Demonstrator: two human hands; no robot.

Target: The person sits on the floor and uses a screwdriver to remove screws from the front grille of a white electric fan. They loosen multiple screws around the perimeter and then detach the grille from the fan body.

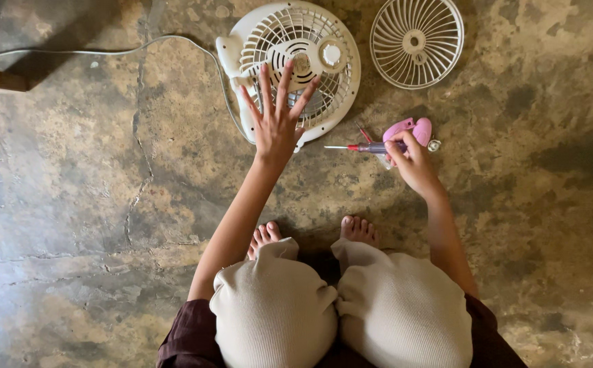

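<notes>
On cracked floor, left hand (275,123) splayed open over white fan (290,68), right hand (411,160) gripping screwdriver (368,147) beside it

The left hand (275,116) spreads all 5 fingers over the white fan (296,65) lying on the stained concrete floor (71,204). The right hand (411,160) grips a screwdriver (361,147) beside a pink tool (412,128). A loose fan grille (416,42) lies just beside the fan.

Your left hand (277,116) covers part of the fan's rear grille (296,68). The power cord (92,51) runs off the left edge. Your right hand (412,163) hides the screwdriver (361,147) handle and part of a pink object (412,128), kind indeterminable.
</notes>
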